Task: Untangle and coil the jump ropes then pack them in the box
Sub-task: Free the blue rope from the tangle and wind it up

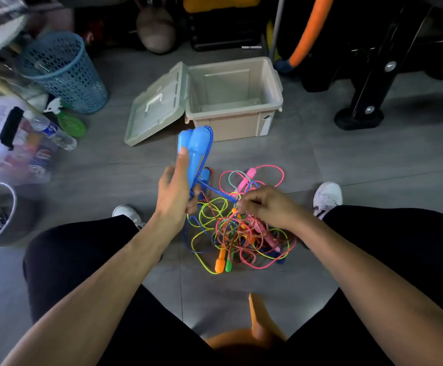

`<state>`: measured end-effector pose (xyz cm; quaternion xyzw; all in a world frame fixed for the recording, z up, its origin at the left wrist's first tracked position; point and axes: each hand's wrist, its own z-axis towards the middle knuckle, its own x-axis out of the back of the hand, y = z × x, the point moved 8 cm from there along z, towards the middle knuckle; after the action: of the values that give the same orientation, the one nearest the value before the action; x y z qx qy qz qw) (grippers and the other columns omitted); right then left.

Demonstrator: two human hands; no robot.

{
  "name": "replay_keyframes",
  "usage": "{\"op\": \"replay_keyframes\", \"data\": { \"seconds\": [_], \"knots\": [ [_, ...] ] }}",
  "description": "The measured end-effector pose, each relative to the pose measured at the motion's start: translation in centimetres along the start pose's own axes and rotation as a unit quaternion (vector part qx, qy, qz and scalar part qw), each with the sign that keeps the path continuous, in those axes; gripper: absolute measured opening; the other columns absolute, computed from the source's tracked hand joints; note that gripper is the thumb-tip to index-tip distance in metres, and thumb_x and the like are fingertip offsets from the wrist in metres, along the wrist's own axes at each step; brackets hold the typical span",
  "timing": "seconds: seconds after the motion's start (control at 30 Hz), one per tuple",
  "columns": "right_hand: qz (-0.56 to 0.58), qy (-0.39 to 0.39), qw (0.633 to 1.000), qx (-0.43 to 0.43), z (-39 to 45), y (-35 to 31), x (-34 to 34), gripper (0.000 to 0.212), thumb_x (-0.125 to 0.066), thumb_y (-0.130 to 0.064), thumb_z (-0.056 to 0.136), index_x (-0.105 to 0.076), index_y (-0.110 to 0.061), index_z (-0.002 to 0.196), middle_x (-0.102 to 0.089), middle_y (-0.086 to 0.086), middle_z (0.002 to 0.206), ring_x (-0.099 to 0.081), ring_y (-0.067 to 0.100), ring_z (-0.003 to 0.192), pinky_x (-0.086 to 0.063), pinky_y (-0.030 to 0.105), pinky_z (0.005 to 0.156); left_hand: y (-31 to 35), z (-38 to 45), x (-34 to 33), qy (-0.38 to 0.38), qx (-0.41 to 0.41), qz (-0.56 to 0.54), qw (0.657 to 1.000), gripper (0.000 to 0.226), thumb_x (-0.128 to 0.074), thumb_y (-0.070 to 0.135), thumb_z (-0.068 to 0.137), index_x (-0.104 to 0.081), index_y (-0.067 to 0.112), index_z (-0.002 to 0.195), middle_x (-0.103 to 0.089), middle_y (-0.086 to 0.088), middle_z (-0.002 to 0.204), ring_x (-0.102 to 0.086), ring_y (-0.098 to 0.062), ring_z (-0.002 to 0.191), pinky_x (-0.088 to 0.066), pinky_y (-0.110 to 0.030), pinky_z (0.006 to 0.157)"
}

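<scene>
While the left hand (174, 191) grips 2 blue handles (191, 151) upright, the right hand (265, 204) pinches the blue rope (215, 190) above the tangled pile (241, 233)

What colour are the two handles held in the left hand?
Light blue handles, gripped by the left hand; seen in the head view.

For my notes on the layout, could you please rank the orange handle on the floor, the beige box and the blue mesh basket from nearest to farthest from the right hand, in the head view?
From the right hand:
1. Orange handle, just below it in the tangle.
2. Beige box, ahead, lid open.
3. Blue mesh basket, far left.
</scene>
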<state>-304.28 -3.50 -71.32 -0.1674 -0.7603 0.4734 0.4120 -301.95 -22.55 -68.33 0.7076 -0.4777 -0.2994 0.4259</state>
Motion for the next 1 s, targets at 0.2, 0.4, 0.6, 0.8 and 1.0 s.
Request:
{"op": "replay_keyframes", "data": {
  "seconds": [0.2,0.4,0.6,0.8,1.0],
  "knots": [
    [-0.163,-0.041,0.983,0.07,-1.4,-4.9,-3.8,0.043,-0.054,-0.031,0.098,-0.035,-0.022,0.061,-0.038,-0.004,0.054,-0.039,0.019,0.055,-0.033,0.037,0.057,0.1,2.0,0.6,0.098,-0.132,0.468,0.868,0.052,-0.03,0.064,0.093,-0.05,0.016,0.09,-0.065,-0.016,0.078,-0.06,-0.039,0.075,-0.043,-0.039,0.063],
    [-0.227,-0.031,0.973,0.038,-2.0,-5.3,0.0,0.026,-0.056,-0.032,0.092,-0.055,-0.02,0.069,-0.061,-0.001,0.07,-0.06,0.024,0.074,-0.05,0.04,0.069,-3.3,1.1,-2.3,-0.031,-0.168,0.692,0.701,0.066,-0.014,0.065,0.094,-0.063,0.021,0.099,-0.066,-0.016,0.095,-0.063,-0.04,0.089,-0.044,-0.038,0.069],
    [-0.109,0.037,0.992,0.051,-1.7,-5.3,4.7,0.016,-0.072,-0.027,0.086,-0.075,-0.012,0.083,-0.072,0.005,0.084,-0.065,0.024,0.079,-0.049,0.042,0.073,-3.6,-2.4,-5.9,-0.287,-0.247,0.546,0.748,0.066,-0.005,0.078,0.083,-0.038,0.025,0.061,-0.046,0.002,0.058,-0.046,-0.021,0.059,-0.032,-0.028,0.052],
    [-0.018,0.062,0.998,-0.005,-0.9,-2.8,5.9,0.021,-0.08,-0.033,0.078,-0.079,-0.014,0.085,-0.074,0.005,0.077,-0.068,0.025,0.074,-0.053,0.046,0.073,-1.6,-5.1,-7.6,-0.315,-0.331,0.552,0.697,0.05,-0.045,0.076,0.071,-0.039,0.027,0.063,-0.043,0.005,0.054,-0.045,-0.019,0.054,-0.037,-0.032,0.051],
    [0.024,0.031,0.999,-0.002,-0.2,-3.1,4.1,0.021,-0.082,-0.029,0.078,-0.079,-0.008,0.083,-0.07,0.013,0.075,-0.054,0.007,0.067,-0.047,0.036,0.064,-1.9,-5.9,-8.3,-0.279,-0.345,0.598,0.667,0.045,-0.064,0.062,0.064,-0.05,0.019,0.07,-0.051,0.004,0.058,-0.051,-0.021,0.059,-0.044,-0.032,0.057]
  ]
}}
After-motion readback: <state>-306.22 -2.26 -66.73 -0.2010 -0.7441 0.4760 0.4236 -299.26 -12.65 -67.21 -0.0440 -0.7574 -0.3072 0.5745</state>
